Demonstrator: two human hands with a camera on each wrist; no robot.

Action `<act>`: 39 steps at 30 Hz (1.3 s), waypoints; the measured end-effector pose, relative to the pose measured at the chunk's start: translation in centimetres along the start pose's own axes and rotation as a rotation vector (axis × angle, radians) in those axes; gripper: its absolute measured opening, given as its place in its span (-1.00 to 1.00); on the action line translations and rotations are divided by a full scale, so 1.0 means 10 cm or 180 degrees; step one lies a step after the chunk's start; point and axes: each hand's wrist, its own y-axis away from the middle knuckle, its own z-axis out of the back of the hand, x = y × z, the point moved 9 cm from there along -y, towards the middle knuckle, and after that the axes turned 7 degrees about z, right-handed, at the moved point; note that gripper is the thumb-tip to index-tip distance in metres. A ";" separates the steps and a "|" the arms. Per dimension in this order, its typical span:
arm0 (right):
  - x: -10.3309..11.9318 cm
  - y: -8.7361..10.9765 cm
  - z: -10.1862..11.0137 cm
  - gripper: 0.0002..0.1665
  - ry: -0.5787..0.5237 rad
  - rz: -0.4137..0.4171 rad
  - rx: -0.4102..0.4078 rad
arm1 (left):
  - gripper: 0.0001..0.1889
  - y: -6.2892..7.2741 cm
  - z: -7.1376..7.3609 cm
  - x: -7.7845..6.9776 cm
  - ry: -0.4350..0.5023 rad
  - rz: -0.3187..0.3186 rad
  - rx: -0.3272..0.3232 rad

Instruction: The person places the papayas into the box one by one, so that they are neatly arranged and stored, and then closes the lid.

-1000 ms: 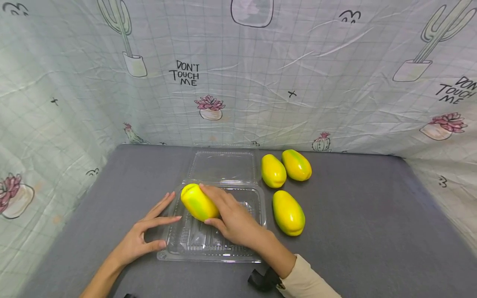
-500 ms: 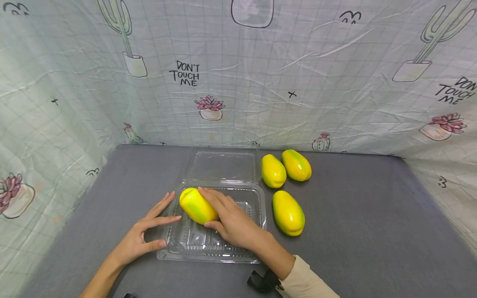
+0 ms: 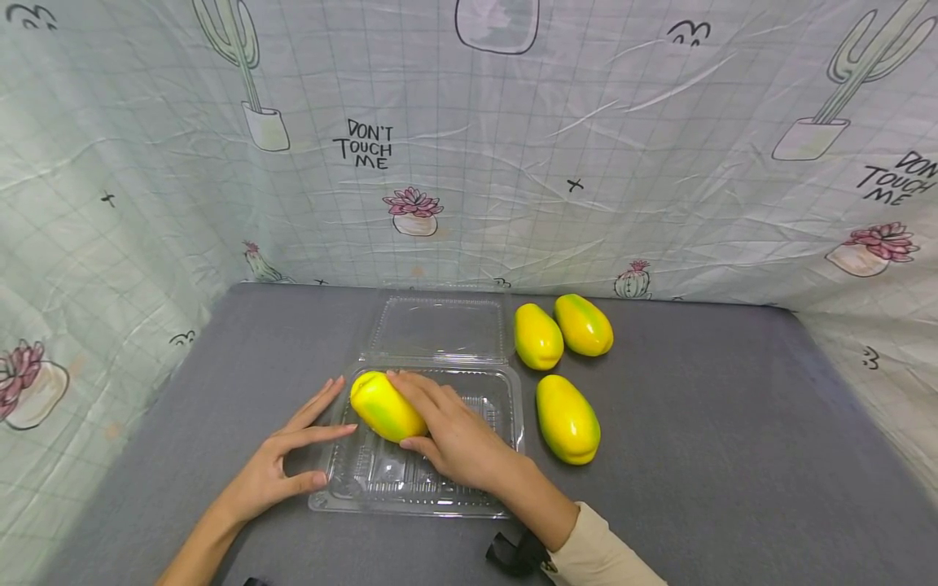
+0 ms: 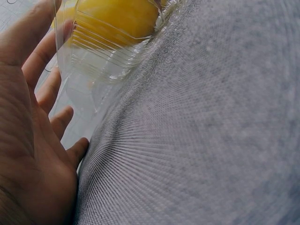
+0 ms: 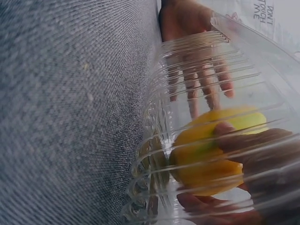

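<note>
My right hand (image 3: 462,431) grips a yellow papaya (image 3: 384,407) with a green streak, thumb on its near side and fingers over its far side. The papaya lies low in the left part of a clear plastic clamshell box (image 3: 410,509). In the right wrist view, the papaya (image 5: 201,145) shows through the box's ribbed wall, close over its floor. My left hand (image 3: 271,472) is spread at the box's left rim, fingers extended. The left wrist view shows that hand (image 4: 42,117) beside the clear wall, with its fingertips right at the rim.
The box's lid (image 3: 440,325) lies folded back toward the curtain (image 3: 484,163). Right of the box are three more papayas: one nearer (image 3: 567,419), two at the back (image 3: 538,336). A black strap (image 3: 516,553) hangs by the right sleeve (image 3: 604,545). The tabletop (image 3: 733,448) is grey.
My right hand has lowered the papaya into the box and shifted it slightly left and toward me. My left hand and the other papayas have stayed in place.
</note>
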 end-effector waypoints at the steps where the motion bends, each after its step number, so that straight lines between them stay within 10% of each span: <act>1: 0.00 0.00 0.00 0.01 0.0001 0.0003 0.0002 | -0.42 0.00 0.00 0.00 -0.0003 0.0001 0.0000; 39: -0.05 0.01 -0.05 -0.01 0.0001 -0.0207 0.0169 | -0.42 0.01 0.00 0.02 -0.0044 0.0016 -0.0004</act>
